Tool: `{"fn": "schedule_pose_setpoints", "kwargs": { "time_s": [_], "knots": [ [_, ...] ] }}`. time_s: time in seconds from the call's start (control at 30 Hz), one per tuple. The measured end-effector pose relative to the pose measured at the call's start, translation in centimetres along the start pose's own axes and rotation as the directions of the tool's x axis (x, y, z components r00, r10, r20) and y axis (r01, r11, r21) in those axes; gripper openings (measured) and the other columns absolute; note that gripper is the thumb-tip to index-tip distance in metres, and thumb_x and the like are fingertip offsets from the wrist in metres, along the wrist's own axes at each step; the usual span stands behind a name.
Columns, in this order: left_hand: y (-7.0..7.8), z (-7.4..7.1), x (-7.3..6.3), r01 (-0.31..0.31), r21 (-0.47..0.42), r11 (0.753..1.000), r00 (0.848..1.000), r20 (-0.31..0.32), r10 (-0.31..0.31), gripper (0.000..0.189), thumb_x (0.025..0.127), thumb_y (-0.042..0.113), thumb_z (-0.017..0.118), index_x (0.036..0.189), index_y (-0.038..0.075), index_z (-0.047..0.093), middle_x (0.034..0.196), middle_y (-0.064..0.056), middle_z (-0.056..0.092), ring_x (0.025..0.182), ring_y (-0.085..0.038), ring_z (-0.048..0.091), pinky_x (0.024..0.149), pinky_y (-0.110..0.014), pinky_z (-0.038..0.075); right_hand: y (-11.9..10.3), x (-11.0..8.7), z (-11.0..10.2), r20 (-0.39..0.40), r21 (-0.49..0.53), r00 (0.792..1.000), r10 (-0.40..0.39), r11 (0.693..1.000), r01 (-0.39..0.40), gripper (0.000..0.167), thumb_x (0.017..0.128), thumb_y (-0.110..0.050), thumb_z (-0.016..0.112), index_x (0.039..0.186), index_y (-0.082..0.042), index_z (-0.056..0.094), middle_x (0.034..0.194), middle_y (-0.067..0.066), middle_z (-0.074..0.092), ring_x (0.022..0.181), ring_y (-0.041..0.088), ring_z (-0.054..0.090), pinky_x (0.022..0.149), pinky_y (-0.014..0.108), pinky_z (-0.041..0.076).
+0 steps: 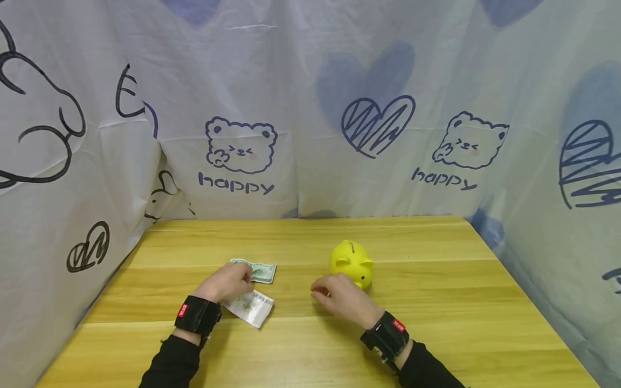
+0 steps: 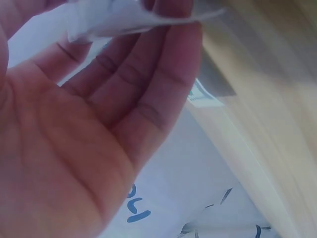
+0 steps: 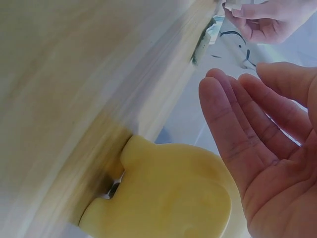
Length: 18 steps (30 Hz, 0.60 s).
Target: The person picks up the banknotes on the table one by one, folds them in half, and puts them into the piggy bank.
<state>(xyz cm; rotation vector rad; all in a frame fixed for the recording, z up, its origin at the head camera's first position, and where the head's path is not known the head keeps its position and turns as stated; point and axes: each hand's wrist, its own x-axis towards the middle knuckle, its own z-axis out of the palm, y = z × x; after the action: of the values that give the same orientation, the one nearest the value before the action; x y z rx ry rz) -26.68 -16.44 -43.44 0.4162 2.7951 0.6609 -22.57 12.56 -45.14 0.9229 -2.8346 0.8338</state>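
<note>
My left hand [image 1: 227, 283] pinches a pale, creased banknote [image 1: 253, 310] by its upper part, thumb against fingers. In the left wrist view, the held note [image 2: 111, 20] curves across the fingertips. Just beyond that hand a green banknote [image 1: 264, 273] lies on the table, partly covered by the fingers. To the right stands a yellow piggy bank [image 1: 348, 258] with a coin slot on its back. My right hand [image 1: 346, 299] hovers at the near side of the pig, fingers gently bent and holding nothing. The right wrist view shows the pig's underside and feet [image 3: 136, 151] beside the palm.
The wooden table [image 1: 412, 312] carries these things. A white cloth [image 1: 310, 178] printed with hearts and bears hangs along its back and both sides. Each wrist wears a black strapped device, the left one [image 1: 198, 315] and the right one [image 1: 385, 335].
</note>
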Motion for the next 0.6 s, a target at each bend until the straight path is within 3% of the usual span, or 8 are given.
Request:
{"fn": "schedule_pose_setpoints", "kwargs": {
  "time_s": [0.27, 0.6],
  "knots": [
    [0.49, 0.28, 0.2, -0.035, -0.032, 0.999, 0.999, 0.005, 0.035, 0.015, 0.088, 0.012, 0.069, 0.078, 0.011, 0.058, 0.075, -0.003, 0.055, 0.066, -0.016, 0.051, 0.057, -0.028, 0.038, 0.12, -0.02, -0.01, -0.004, -0.002, 1.0, -0.001, 1.0, 0.001, 0.017, 0.095, -0.018, 0.065, 0.104, -0.008, 0.075, 0.095, 0.0, 0.075, 0.08, 0.001, 0.063, 0.071, 0.019, 0.053],
    [1.0, 0.14, 0.52, -0.126, -0.058, 0.99, 0.992, -0.029, 0.125, 0.017, 0.09, 0.015, 0.068, 0.078, 0.014, 0.056, 0.076, 0.0, 0.056, 0.064, -0.013, 0.049, 0.056, -0.025, 0.035, 0.06, 0.05, 0.18, 0.014, -0.01, 1.0, 0.013, 1.0, -0.013, 0.018, 0.096, -0.019, 0.064, 0.104, -0.007, 0.075, 0.095, 0.001, 0.075, 0.077, 0.0, 0.061, 0.071, 0.018, 0.053]
  ]
}}
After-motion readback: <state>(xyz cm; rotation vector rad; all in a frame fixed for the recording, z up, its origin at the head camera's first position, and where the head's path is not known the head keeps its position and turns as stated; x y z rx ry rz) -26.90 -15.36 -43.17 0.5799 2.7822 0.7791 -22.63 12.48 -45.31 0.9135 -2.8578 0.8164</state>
